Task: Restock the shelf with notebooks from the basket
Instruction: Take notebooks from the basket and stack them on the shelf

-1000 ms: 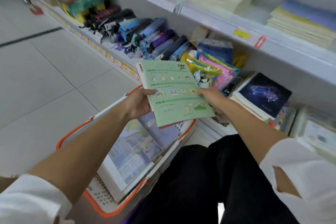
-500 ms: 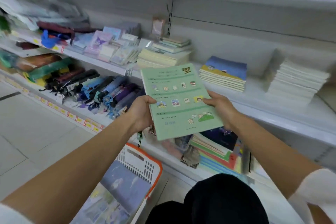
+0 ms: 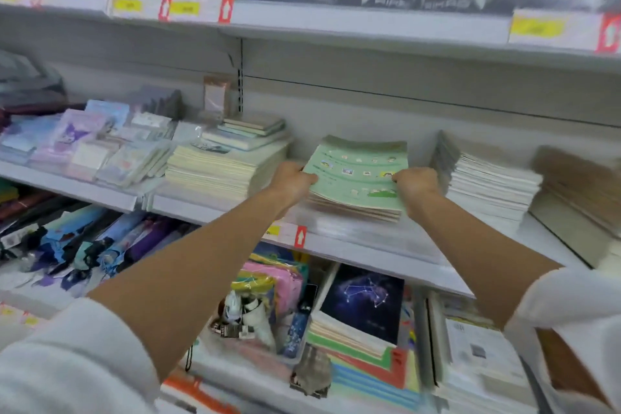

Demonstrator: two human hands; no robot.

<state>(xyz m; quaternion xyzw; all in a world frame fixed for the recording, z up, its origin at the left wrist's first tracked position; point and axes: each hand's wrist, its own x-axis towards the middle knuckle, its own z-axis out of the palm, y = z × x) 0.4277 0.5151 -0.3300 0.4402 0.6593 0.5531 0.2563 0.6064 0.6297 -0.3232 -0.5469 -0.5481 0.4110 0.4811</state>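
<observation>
A green notebook with small cartoon pictures lies on top of a low stack of notebooks on the middle white shelf. My left hand grips its left edge and my right hand grips its right edge. Both arms stretch forward over the shelf's front lip. Only an orange rim of the basket shows at the bottom edge, below my left arm.
A cream notebook pile stands to the left of the stack and a white pile to the right. Above runs another shelf with price tags. Below lie folded umbrellas, a constellation notebook and coloured pouches.
The green notebook has gone from held in the air in front of me onto the stack on the middle shelf. My view has risen; the basket has dropped almost out of sight.
</observation>
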